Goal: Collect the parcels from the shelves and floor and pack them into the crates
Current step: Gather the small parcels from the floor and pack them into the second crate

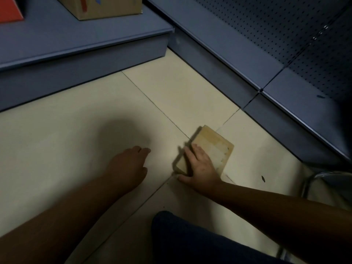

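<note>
No crate shows anywhere in this view, so how many parcels are already packed cannot be told; judging by what lies here, the collecting is far from finished. At least 2 boxes are not yet gathered.

The room is dim, a corner between blue-grey shelving. The pale tiled floor (pixel 57 130) fills most of the view, crossed by dark grout lines. On the right a long low shelf unit (pixel 238 60) runs along a perforated back panel (pixel 285 31). On the left a second low shelf (pixel 66 39) carries a large cardboard box (pixel 106 6), with a red item (pixel 9 10) at the frame's edge beside it. A metal chair leg (pixel 314 178) shows at the right edge, and the person's dark trouser knee (pixel 190 241) at the bottom.

The small flat cardboard parcel (pixel 215 147) lies on the floor near the right shelf's base. The right hand (pixel 198 166) rests on its near end, fingers curled over the left edge and thumb at the near corner, seemingly taking hold of it. The left hand (pixel 129 164) hovers low over the tiles, well apart from the parcel, fingers relaxed and holding nothing.
</note>
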Tool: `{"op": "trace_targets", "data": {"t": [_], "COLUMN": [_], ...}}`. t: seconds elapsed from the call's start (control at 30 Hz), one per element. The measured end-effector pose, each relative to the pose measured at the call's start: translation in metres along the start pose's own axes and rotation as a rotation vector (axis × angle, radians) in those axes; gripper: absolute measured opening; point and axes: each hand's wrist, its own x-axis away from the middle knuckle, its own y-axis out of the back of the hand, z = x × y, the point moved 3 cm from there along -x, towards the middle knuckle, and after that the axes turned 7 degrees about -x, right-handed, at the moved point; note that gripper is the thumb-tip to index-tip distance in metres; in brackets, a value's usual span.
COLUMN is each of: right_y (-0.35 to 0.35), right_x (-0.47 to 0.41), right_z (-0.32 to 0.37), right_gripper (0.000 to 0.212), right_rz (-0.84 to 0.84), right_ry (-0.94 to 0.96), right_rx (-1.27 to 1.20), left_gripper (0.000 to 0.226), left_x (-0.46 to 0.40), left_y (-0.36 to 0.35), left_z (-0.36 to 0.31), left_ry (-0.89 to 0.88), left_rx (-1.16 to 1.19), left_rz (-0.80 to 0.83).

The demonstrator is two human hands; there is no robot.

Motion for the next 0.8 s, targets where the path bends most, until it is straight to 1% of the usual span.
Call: {"op": "trace_targets", "data": {"t": [0.03,0.07,0.1,0.17,0.2,0.23,0.27,0.37,0.5,0.57,0.63,0.7,0.73,0.8], "right_y": [0.005,0.01,0.015,0.02,0.02,0.019,0.017,0.008,-0.01,-0.019,-0.025,-0.026,-0.025,-0.02], "right_x": [0.0,0.001,0.002,0.002,0.0,-0.002,-0.004,-0.011,-0.022,-0.025,-0.026,-0.028,-0.031,-0.039], "right_z": [-0.004,-0.009,-0.016,-0.03,-0.033,-0.033,-0.031,-0.014,0.03,0.055,0.075,0.088,0.093,0.102], "right_gripper": [0.099,0.101,0.104,0.113,0.115,0.115,0.114,0.109,0.11,0.112,0.111,0.103,0.093,0.066], "right_rz": [-0.073,-0.143,-0.194,-0.204,-0.175,-0.139,-0.108,-0.048,0.074,0.099,0.072,0.067,0.08,0.095], "right_ry": [-0.019,-0.087,-0.196,-0.435,-0.504,-0.521,-0.499,-0.351,-0.11,-0.02,-0.03,-0.146,-0.204,-0.267], "right_rx": [0.019,0.029,0.02,-0.084,-0.145,-0.183,-0.202,-0.215,-0.175,-0.203,-0.279,-0.39,-0.458,-0.606], "left_gripper": [0.057,0.057,0.056,0.056,0.056,0.056,0.056,0.056,0.051,0.048,0.054,0.051,0.046,0.036], "left_x": [0.0,0.0,0.0,0.0,-0.001,-0.001,-0.002,-0.003,-0.003,0.001,0.007,0.013,0.015,0.018], "left_y": [-0.002,-0.004,-0.006,-0.009,-0.011,-0.012,-0.013,-0.015,-0.019,-0.021,-0.023,-0.024,-0.024,-0.024], "left_z": [-0.001,-0.001,-0.003,-0.006,-0.008,-0.01,-0.011,-0.012,-0.001,0.01,0.023,0.036,0.042,0.053], "left_ry": [-0.004,-0.008,-0.014,-0.029,-0.034,-0.037,-0.04,-0.026,0.053,0.114,0.193,0.303,0.365,0.446], "left_rx": [0.007,0.018,0.027,0.041,0.048,0.055,0.058,0.064,0.088,0.148,0.277,0.4,0.434,0.465], "left_rz": [-0.002,-0.005,-0.007,-0.004,0.003,0.009,0.012,0.018,0.074,0.1,0.094,0.058,0.057,0.072]}}
